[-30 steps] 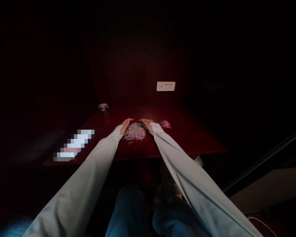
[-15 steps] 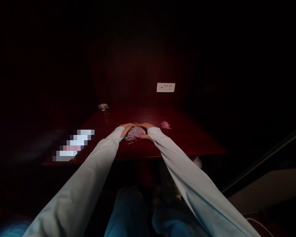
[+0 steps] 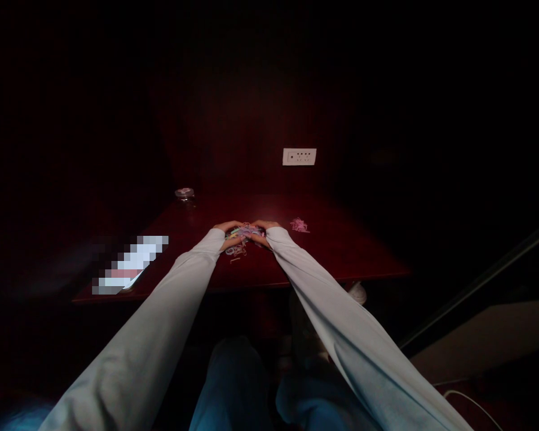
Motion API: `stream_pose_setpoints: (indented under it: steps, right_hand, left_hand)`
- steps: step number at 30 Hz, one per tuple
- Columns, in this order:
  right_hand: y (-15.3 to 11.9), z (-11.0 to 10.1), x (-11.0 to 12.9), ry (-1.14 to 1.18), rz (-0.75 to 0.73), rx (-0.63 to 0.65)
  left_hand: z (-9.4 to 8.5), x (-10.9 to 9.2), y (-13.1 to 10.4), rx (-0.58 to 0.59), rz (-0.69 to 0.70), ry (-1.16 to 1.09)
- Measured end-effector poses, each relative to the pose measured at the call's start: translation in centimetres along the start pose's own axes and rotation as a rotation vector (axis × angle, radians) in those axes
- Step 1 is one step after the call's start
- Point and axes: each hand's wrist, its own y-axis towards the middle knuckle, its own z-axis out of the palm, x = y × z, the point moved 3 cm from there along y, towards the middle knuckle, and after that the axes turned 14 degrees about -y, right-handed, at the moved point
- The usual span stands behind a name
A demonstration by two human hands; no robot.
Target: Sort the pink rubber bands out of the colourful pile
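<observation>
A heap of small, multicoloured elastic hair ties [image 3: 248, 231] is gathered between my two hands on the dark red table. My left hand [image 3: 228, 227] curls round the heap's left side, fingers bent behind it and the thumb in front. From the right, my right hand [image 3: 264, 227] cups it the same way, the fingertips of both hands close together at the back. Several loose hair ties [image 3: 236, 251] lie in front of the heap, nearer the table's edge. Off to the right of my right hand is a smaller pile of pink ones [image 3: 300, 225].
A clear lidded jar [image 3: 185, 196] stands at the table's back left. On the left lies a pixelated, bright flat thing [image 3: 135, 261]. A white socket plate [image 3: 299, 157] is set in the wall behind the table [image 3: 341, 254]. A pale cable [image 3: 469, 402] runs at lower right.
My hands have drawn closer together and squeezed the hair ties into a narrower, taller bunch. A few ties now lie in front of it. The view has shifted slightly.
</observation>
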Motion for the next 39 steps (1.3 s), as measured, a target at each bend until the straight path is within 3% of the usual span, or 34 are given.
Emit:
stream_pose_setpoints:
  steps: [3, 10, 16, 24, 33, 39]
  right_hand:
    - [0.1, 0.1, -0.2, 0.070, 0.062, -0.021]
    - [1.2, 1.9, -1.6, 0.301, 0.169, -0.053]
    - [1.4, 1.8, -1.9, 0.261, 0.200, -0.070]
    - [0.6, 0.6, -1.4, 0.181, 0.168, -0.042]
    - [0.3, 1.1, -0.7, 0.013, 0.064, -0.073]
    - [0.0, 1.0, -0.2, 0.021, -0.036, -0.042]
  left_hand:
    - [-0.1, 0.0, 0.2, -0.057, 0.012, -0.043]
    - [0.1, 1.4, 0.5, -0.175, -0.108, -0.190]
    - [-0.6, 2.4, 0.7, -0.260, -0.146, -0.165]
    - [-1.0, 1.9, 0.3, -0.244, -0.130, -0.114]
    - [-0.6, 2.3, 0.6, -0.162, -0.095, 0.071]
    - [-0.3, 2.3, 0.8, -0.066, 0.098, 0.077]
